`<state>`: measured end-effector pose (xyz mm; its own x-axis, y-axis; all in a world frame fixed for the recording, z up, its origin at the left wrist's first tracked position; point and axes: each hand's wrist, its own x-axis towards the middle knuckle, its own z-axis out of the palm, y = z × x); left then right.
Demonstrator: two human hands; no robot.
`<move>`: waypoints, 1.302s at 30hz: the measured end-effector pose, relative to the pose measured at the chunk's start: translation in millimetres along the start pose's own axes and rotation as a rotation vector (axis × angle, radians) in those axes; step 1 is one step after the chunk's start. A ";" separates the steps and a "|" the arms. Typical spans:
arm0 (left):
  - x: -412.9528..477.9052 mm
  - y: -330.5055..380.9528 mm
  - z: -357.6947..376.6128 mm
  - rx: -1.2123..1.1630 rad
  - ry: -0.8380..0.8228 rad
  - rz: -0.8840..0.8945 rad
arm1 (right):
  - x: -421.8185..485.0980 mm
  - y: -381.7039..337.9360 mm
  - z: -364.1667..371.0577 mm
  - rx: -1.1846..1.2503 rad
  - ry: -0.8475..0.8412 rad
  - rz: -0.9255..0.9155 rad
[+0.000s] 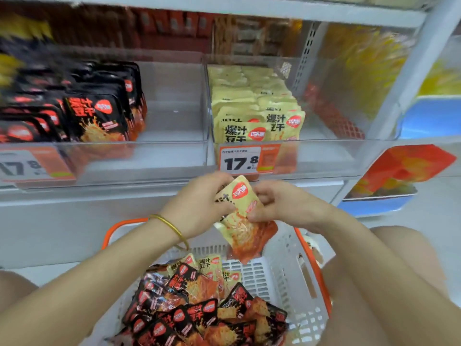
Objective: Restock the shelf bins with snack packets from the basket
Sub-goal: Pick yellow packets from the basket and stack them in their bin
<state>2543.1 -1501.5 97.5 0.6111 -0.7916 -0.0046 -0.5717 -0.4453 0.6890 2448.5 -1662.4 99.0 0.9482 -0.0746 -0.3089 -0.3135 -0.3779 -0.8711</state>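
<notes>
Both forearms reach forward over the basket [287,268] and meet just below the shelf's front edge. The left hand [199,203], with a gold bangle [172,227] on its wrist, curls fingers and thumb round the left edge of a small stack of yellow packets [243,221]. The right hand [282,203] pinches the stack's right edge, so each grip is closed on it. The stack hangs tilted above the basket's far end, beneath the clear bin [324,158] of matching packets. Black packets [199,315] fill the basket's near side.
</notes>
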 end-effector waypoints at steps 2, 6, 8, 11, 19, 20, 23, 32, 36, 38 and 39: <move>8.8 29.6 -13.5 0.020 0.180 0.099 | -11.7 -16.5 -20.3 0.077 0.077 -0.096; 31.5 64.2 -39.0 0.114 0.542 0.286 | -24.0 -51.7 -77.5 0.329 0.482 -0.293; 45.6 67.3 -40.8 0.379 0.526 0.332 | -21.2 -61.1 -105.2 0.402 0.673 -0.410; 58.2 65.5 -30.1 0.640 0.404 0.301 | -8.0 -61.5 -125.3 0.318 0.766 -0.438; 66.4 55.8 -11.7 0.801 0.354 0.230 | 27.3 -34.1 -118.0 -0.220 0.705 -0.085; 66.2 56.0 -12.2 0.800 0.353 0.235 | 29.9 -33.6 -117.1 -0.375 0.712 -0.018; 65.9 54.7 -13.0 0.793 0.345 0.236 | 35.4 -35.6 -116.1 -0.598 0.677 0.153; 15.1 32.8 -1.5 0.559 0.597 0.531 | -5.5 -54.9 -97.4 -0.658 0.892 0.129; -13.3 -18.8 9.5 0.636 0.367 0.439 | -18.5 -44.1 -41.2 -0.638 0.793 -0.099; -20.0 -50.3 13.9 0.690 0.207 0.323 | 5.8 -24.4 -5.7 -0.722 0.415 0.016; -22.4 -64.2 16.8 0.717 0.143 0.270 | 23.0 -10.9 12.1 -0.756 0.218 0.075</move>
<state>2557.0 -1462.2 41.2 0.4371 -0.8710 0.2242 -0.8953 -0.4452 0.0159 2473.1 -1648.8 96.8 0.9391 -0.2744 -0.2067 -0.3310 -0.8837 -0.3310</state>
